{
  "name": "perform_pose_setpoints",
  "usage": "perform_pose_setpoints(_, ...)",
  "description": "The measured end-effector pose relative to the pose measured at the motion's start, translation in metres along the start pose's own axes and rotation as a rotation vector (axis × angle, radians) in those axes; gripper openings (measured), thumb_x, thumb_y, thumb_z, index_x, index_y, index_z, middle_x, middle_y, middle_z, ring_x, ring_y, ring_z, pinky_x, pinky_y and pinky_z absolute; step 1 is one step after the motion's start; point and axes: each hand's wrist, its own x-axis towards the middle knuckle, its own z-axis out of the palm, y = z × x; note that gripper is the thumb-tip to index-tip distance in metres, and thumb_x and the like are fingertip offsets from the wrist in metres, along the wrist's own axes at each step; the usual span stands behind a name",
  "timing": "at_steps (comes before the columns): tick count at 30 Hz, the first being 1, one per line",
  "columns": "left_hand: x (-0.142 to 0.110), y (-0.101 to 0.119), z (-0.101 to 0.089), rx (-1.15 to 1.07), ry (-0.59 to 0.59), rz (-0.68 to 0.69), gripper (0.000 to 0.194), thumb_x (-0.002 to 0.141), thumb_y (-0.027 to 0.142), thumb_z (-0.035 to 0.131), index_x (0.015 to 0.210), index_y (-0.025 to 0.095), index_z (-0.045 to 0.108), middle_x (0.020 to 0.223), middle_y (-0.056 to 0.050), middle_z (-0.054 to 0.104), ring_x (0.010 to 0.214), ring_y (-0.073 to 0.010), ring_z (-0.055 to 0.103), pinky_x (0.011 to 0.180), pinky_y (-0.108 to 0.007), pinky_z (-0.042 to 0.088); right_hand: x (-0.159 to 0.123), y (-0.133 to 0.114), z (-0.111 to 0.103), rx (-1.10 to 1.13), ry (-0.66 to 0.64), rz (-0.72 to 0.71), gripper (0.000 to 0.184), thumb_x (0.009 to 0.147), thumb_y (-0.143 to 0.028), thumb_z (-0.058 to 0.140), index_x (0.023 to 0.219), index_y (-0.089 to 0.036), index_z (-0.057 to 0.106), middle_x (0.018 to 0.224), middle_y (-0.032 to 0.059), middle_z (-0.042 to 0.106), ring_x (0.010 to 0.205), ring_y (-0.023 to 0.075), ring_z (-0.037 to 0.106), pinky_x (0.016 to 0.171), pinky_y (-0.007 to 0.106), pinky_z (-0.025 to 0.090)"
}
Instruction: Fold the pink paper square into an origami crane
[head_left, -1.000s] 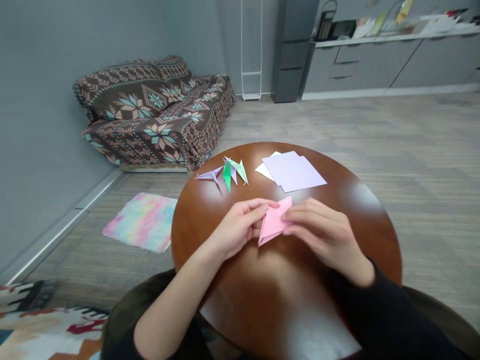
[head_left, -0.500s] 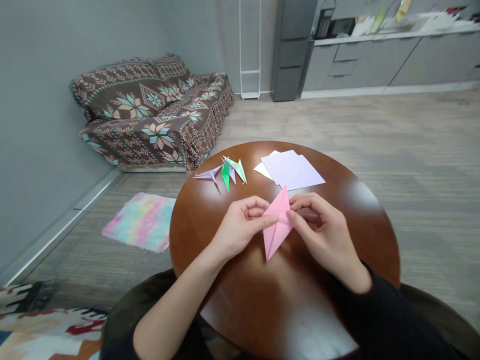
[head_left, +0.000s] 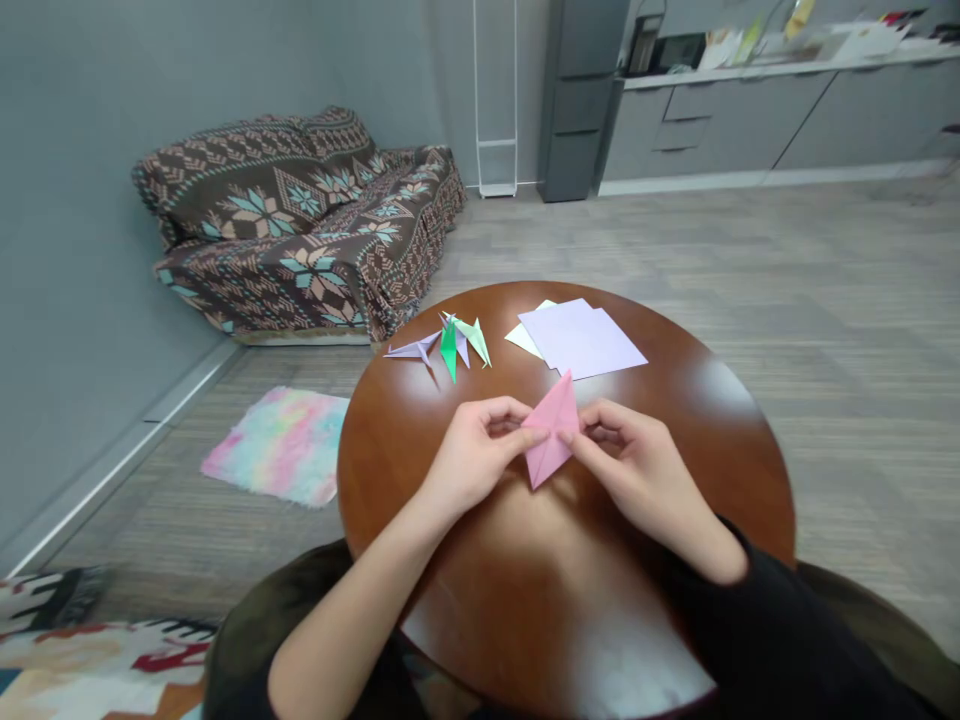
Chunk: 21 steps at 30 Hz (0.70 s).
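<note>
A folded pink origami paper [head_left: 553, 410], shaped like a long diamond with a crease down its middle, is held up over the round table. My left hand [head_left: 487, 445] pinches its left corner, thumb on the front face and fingers behind. On the other side my right hand [head_left: 626, 450] grips the right edge, its thumb pressed near the paper's centre. The fingertips behind the paper are partly hidden. Just beyond the hands lies a stack of lilac paper sheets [head_left: 585, 340], with a pale yellow-green sheet [head_left: 523, 341] sticking out at its left.
Folded paper cranes, a green one [head_left: 448, 350], a lilac one [head_left: 415, 347] and a pale green one [head_left: 475, 338], lie together at the table's far left. The brown round table [head_left: 720, 460] has a curved edge. A pastel rug [head_left: 277, 445] and a covered sofa [head_left: 300, 230] stand beyond.
The pink paper's lower point has tipped up and looks shorter. My right thumb has slid left toward the paper's centre. The view has shifted slightly.
</note>
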Motion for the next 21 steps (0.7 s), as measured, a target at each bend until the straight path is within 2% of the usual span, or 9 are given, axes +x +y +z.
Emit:
perform_pose_setpoints(7,-0.002,0.0,0.002,-0.015,0.034,-0.021,0.025,0.069,0.026,0.092,0.082,0.014,0.074,0.077,-0.004,0.078,0.068,-0.0157,0.069,0.068,-0.025,0.051,-0.001,-0.005,0.0,0.014,-0.11,0.01,0.015,0.093,-0.024,0.063,0.098,-0.016,0.074,0.093,0.0073,0.078,0.084,0.0242,0.072,0.073,0.034,0.056)
perform_pose_setpoints(13,-0.004,0.001,0.004,-0.06,0.056,-0.057,0.028,0.066,0.027,0.093,0.08,0.013,0.074,0.074,-0.004,0.077,0.066,-0.0154,0.068,0.064,-0.025,0.048,-0.002,-0.008,0.0,-0.02,-0.113,0.021,0.013,0.089,-0.019,0.061,0.09,-0.015,0.073,0.089,0.0062,0.077,0.077,0.0209,0.068,0.064,0.029,0.051)
perform_pose_setpoints(18,0.0,-0.002,-0.005,-0.132,0.129,-0.062,0.031,0.064,0.028,0.095,0.082,0.013,0.074,0.07,-0.002,0.076,0.061,-0.0121,0.065,0.065,-0.024,0.047,0.0,0.0,-0.007,0.001,-0.05,0.059,0.009,0.086,-0.018,0.065,0.078,-0.018,0.067,0.074,0.0021,0.069,0.068,0.0176,0.062,0.059,0.027,0.048)
perform_pose_setpoints(21,0.005,-0.003,-0.013,-0.148,0.207,-0.013,0.034,0.061,0.028,0.097,0.08,0.014,0.073,0.066,0.001,0.072,0.06,-0.0114,0.063,0.066,-0.024,0.047,0.003,0.008,-0.015,-0.005,0.062,0.058,0.008,0.084,-0.016,0.066,0.077,-0.019,0.067,0.073,0.001,0.068,0.067,0.0167,0.062,0.062,0.027,0.048)
